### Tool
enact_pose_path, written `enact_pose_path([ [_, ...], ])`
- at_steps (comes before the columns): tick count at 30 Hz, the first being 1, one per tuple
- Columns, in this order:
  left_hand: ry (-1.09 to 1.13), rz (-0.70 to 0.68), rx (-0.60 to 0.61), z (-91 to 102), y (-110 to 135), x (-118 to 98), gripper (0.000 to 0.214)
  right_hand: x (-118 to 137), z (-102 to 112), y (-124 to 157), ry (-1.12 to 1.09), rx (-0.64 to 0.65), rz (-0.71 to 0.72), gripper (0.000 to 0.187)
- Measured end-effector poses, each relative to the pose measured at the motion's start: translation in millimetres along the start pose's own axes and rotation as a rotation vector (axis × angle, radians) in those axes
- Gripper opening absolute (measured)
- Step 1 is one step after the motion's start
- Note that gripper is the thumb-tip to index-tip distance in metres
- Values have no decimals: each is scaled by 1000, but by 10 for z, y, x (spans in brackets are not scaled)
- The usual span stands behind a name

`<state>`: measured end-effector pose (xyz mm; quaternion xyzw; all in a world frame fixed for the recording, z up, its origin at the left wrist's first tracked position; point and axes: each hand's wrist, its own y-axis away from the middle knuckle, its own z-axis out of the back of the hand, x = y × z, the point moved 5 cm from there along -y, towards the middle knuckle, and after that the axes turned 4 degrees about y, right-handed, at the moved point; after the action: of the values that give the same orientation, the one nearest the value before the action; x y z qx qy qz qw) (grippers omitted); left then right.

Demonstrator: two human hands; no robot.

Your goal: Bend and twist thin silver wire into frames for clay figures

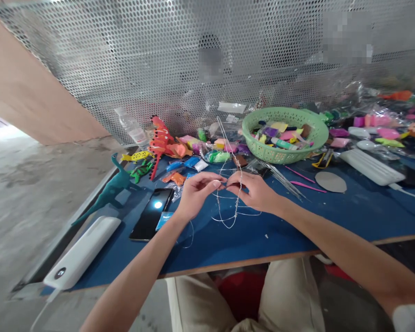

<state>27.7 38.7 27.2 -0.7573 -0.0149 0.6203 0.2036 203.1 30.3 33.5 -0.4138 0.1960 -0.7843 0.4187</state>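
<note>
A frame of thin silvery wire [235, 213], bent into a long loop with twisted strands along its sides, is held above the blue table. My left hand [199, 192] pinches the wire at the left of the loop. My right hand [254, 190] grips it from the other side, fingertips close to those of the left. The exact bit of wire between the fingers is too small to make out. Loose wire ends stick out below the hands. Behind my right hand lies a bundle of straight wires [284, 179].
A green basket [285, 156] of clay packets stands behind the hands. A phone [151, 214], a white power bank [83, 252] and a teal long-necked dinosaur [112, 190] are at left. Pink tools [307, 186], a grey disc [330, 181] and another power bank [371, 167] lie right.
</note>
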Motion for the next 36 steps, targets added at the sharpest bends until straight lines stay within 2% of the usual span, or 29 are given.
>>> enact_pose_path([
  [3, 53, 74, -31, 30, -22, 33, 20, -5, -4, 8, 36, 4, 20, 11],
  [8, 232, 285, -58, 31, -30, 154, 30, -10, 118, 1, 115, -58, 99, 21],
  [10, 277, 312, -68, 32, -32, 177, 32, -32, 160, 0, 109, -87, 80, 23],
  [14, 279, 282, -135, 72, -43, 192, 35, -77, 194, 9, 93, -170, 17, 24],
  [18, 216, 240, -183, 94, -40, 206, 37, -84, 198, 14, 92, -225, 18, 37],
  [23, 176, 228, -201, 62, -12, 229, 35, -47, 185, -4, 147, -177, 117, 41],
  [27, 143, 239, -200, 23, 16, 223, 35, -52, 184, -10, 196, -138, 143, 40],
  [32, 139, 235, -191, 1, 33, 201, 35, -102, 192, 3, 160, -149, 119, 37],
  [36, 173, 233, -186, 0, 19, 200, 32, -157, 176, 8, 81, -174, 30, 36],
])
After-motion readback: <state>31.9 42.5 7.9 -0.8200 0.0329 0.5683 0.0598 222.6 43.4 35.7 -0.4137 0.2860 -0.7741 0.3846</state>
